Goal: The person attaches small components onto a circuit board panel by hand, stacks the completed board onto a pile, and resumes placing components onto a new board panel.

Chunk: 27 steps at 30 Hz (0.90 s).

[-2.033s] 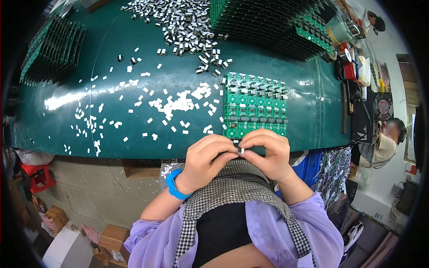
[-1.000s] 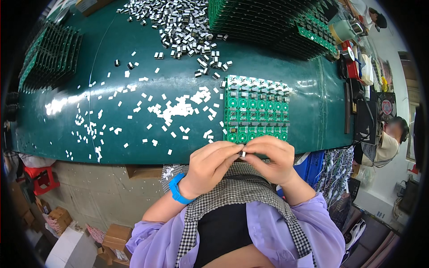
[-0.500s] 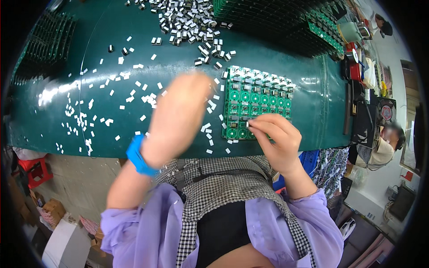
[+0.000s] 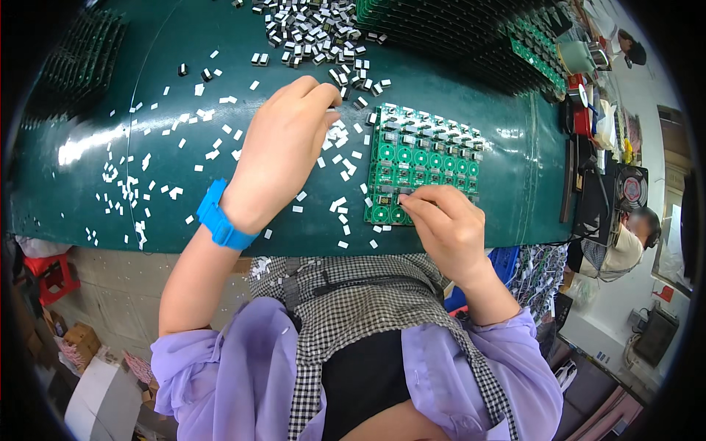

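Note:
A green circuit board panel (image 4: 382,176) lies on the table in front of me, with rows of round rings and small parts. Over its near edge my right hand (image 4: 450,224) is closed in a pinch, fingertips pressed on a small display block, mostly hidden by them. Just left of it on the board sits a display block with a bare dark face (image 4: 384,200). My left hand (image 4: 283,143), wearing a blue wristband (image 4: 217,217), reaches past the panel's left side. Its fingers are curled together beside loose black-and-white blocks (image 4: 360,103); what they pinch is hidden.
A heap of black-and-white blocks (image 4: 312,33) lies at the far middle of the green table (image 4: 243,176). Small white tabs (image 4: 213,154) are scattered at left. Stacked circuit boards (image 4: 434,44) stand far right, more boards (image 4: 77,62) far left. Another person (image 4: 636,231) sits at right.
My left hand has moved up and slightly left, toward the loose blocks. My right hand stays at the panel's near edge, its fingertips shifted slightly left.

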Motion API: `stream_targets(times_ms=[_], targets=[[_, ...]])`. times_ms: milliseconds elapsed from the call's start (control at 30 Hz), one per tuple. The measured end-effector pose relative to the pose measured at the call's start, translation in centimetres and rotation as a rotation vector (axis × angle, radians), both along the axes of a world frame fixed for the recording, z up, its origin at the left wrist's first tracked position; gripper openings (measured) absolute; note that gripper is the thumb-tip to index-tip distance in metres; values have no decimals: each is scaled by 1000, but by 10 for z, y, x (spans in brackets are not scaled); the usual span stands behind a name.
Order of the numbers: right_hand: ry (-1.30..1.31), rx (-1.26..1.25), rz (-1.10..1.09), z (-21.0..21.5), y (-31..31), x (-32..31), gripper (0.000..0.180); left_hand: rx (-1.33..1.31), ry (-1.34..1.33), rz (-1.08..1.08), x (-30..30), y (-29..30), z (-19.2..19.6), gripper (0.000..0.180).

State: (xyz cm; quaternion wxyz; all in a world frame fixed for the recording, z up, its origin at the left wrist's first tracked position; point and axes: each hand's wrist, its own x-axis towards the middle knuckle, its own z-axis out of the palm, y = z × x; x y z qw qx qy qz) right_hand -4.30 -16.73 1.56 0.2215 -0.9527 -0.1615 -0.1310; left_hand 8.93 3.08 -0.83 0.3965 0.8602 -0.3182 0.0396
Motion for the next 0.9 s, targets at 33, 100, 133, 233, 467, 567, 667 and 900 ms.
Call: stream_targets(times_ms=[33,100,133,233,467,567,667,900], targets=[[11,-28,-11,1,0,-1,19,-78,75,-22,-5,1,7,13],[19,-57,-26,4,1,-4,21,-249,301,-92,-20,2,16,15],[83,14,-55,7,0,-5,24,-416,532,-156,-28,2,19,18],[167,270,-33,19,5,-6,33,-733,1184,-296,-60,0,18,32],[186,430,124,17,5,-11,27,-759,1271,-331,-86,-7,9,37],[36,180,175,17,6,-13,25,-611,1008,-323,-91,-8,7,35],[-7,269,50,14,11,-16,24,-642,948,-273,-96,-12,11,31],[112,586,-31,5,9,-23,24,-723,1041,-236,-102,-13,5,20]])
